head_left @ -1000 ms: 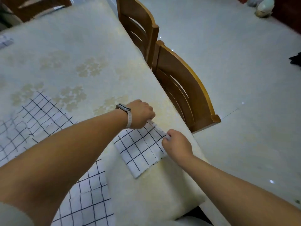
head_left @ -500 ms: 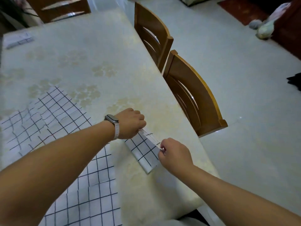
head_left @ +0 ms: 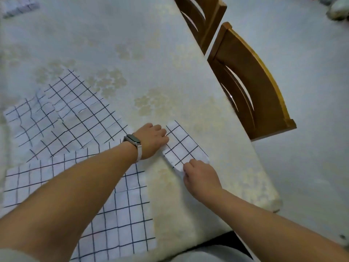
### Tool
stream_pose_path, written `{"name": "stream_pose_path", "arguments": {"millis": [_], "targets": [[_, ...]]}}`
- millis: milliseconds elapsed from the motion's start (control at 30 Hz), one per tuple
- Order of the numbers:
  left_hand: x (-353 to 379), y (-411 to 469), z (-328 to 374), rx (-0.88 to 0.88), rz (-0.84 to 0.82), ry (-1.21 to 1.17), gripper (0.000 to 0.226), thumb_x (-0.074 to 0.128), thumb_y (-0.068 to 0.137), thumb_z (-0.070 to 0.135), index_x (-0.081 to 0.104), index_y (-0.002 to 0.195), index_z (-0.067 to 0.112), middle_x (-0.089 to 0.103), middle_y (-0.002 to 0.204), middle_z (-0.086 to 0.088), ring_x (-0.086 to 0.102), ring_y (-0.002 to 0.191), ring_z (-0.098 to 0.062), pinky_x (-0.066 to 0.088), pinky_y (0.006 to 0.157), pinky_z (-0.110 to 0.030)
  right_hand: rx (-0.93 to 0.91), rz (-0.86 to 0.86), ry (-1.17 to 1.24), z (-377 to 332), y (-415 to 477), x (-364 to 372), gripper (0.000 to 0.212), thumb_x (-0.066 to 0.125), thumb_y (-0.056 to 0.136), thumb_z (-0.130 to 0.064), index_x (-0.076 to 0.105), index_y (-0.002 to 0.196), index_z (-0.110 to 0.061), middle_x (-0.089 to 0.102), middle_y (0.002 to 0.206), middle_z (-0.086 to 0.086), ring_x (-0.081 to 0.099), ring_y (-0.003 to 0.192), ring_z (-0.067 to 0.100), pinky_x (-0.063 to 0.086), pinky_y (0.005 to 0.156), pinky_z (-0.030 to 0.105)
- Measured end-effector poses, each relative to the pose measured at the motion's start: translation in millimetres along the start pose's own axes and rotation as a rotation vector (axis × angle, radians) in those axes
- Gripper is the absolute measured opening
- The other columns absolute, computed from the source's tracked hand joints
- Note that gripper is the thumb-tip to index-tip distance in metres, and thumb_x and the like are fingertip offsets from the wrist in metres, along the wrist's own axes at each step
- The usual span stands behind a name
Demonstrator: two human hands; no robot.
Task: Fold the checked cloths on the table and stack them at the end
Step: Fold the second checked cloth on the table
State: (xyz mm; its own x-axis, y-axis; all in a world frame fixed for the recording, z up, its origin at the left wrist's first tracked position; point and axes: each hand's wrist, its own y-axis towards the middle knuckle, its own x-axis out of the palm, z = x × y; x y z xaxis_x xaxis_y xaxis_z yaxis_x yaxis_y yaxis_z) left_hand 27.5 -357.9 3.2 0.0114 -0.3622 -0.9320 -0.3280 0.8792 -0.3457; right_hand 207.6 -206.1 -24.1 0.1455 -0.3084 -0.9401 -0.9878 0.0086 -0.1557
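Cloth (head_left: 184,146) folded small; left hand (head_left: 151,141) and right hand (head_left: 201,176) each pinched an edge. Best practice judged: square edges, press crease flat on bench (head_left: 151,53) before stacking.

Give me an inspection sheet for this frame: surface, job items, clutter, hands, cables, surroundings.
Surface: table under a cream floral cover.
Job's things: folded cloth near the right edge; far unfolded cloth and near unfolded cloth adjoining at left.
Clutter: blurred pale bundle at the far left corner, not identifiable.
Hands: right hand pinches the folded cloth's near corner; left hand, wearing a wristband, curled at its left edge, grip hidden.
Cables: nothing seen.
Surroundings: near chair and far chair along the table's right side; pale floor.
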Motion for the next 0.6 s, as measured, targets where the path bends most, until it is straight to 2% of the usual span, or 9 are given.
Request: {"name": "stream_pose_path", "arguments": {"millis": [100,200,300,367,467,600], "targets": [[12,-5,-1,-0.013,-0.006,0.010,0.034,0.058,0.073,0.003,0.059,0.105,0.016,0.058,0.097,-0.005,0.052,0.086,-0.027,0.039,0.070,-0.037,-0.024,-0.014,0.011,0,-1,10,0.026,0.075,0.055,-0.005,0.050,0.062,-0.012,0.050,0.062,0.006,0.048,0.052,0.030,0.022,0.045,0.029],[17,-9,-1,-0.024,-0.042,0.009,0.037,0.056,0.076,0.006,0.056,0.111,0.017,0.056,0.103,-0.004,0.051,0.090,-0.026,0.040,0.073,-0.037,-0.039,0.000,0.046,-1,-4,12,0.024,0.072,0.053,-0.007,0.051,0.062,-0.011,0.051,0.064,0.008,0.048,0.054,0.031,0.027,0.044,0.030],[16,-12,-1,-0.025,-0.063,-0.015,0.035,0.053,0.081,0.011,0.051,0.116,0.018,0.054,0.109,-0.004,0.050,0.095,-0.025,0.039,0.077,-0.036,-0.022,-0.015,0.055,-4,-6,10,0.016,0.064,0.062,-0.024,0.053,0.063,-0.012,0.050,0.066,0.006,0.049,0.057,0.029,0.032,0.046,0.031],[13,-12,-1,-0.033,-0.060,-0.028,0.031,0.051,0.084,0.013,0.053,0.114,0.019,0.054,0.108,-0.004,0.049,0.094,-0.024,0.038,0.077,-0.035,-0.011,-0.012,0.064,-5,-7,8,0.024,0.058,0.071,-0.035,0.055,0.062,-0.013,0.049,0.065,0.003,0.048,0.057,0.027,0.034,0.047,0.032],[5,-7,-3,-0.051,-0.006,-0.070,0.024,0.050,0.085,0.016,0.057,0.108,0.018,0.056,0.104,-0.004,0.049,0.091,-0.024,0.038,0.075,-0.035,0.059,0.021,0.081,-2,-4,3,0.032,0.053,0.078,-0.044,0.062,0.068,-0.015,0.052,0.069,0.000,0.050,0.061,0.023,0.039,0.050,0.031],[-9,12,-2,0.040,0.069,-0.044,0.016,0.055,0.083,0.020,0.059,0.098,0.015,0.059,0.096,-0.006,0.052,0.083,-0.026,0.039,0.068,-0.036,0.202,0.085,0.146,11,5,-6,0.030,0.049,0.081,-0.038,0.064,0.083,-0.012,0.056,0.081,0.004,0.054,0.069,0.027,0.047,0.056,0.037]]}}
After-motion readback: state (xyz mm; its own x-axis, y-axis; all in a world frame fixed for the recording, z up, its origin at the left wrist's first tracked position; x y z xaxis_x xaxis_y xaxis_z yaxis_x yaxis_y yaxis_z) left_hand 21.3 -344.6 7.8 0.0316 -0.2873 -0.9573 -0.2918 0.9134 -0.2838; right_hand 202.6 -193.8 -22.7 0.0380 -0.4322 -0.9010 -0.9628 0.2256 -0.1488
